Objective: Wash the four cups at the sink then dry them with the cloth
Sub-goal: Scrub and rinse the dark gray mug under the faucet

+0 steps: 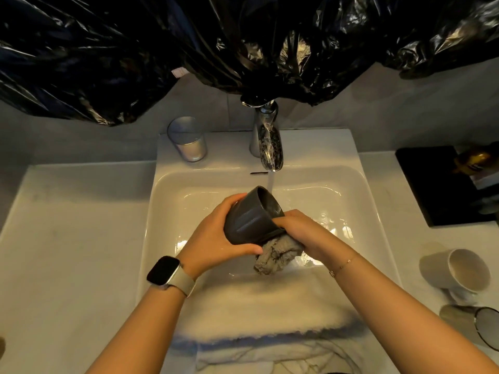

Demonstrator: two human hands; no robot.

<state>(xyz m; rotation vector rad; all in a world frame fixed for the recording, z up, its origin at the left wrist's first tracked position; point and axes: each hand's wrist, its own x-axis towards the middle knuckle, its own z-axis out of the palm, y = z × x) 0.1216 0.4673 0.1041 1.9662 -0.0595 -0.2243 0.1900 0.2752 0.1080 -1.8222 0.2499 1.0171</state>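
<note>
Left hand: we see our left hand wrapped round the base and side of the dark cup, thumb under it and fingers over the top; its grip is closed on the cup.
Right hand: our right hand clutches a bunched grey cloth and presses it against the cup's lower wall; its grip is closed round the cloth.
Dark cup: held over the basin of the sink, tilted so the mouth points up and away towards the tap.
Water: a thin stream falls from the spout and meets the cup at its far rim.
Glass tumbler: a clear tumbler stands upright on the sink's back ledge, left of the tap.
White cup: a pale cup lies on its side on the surface to the right of the sink, mouth towards us.
Fourth cup: a glass with a thin metallic rim lies on its side just nearer than the white cup, partly cut off by the frame edge.
Towel: a white towel is draped over the sink's near edge.
Wrists: a smartwatch on the left, a fine bracelet on the right.
Behind the tap: black plastic sheeting hangs down over the wall.
Far right: a black tray sits on the surface; what it carries is too blurred for us to tell.
</note>
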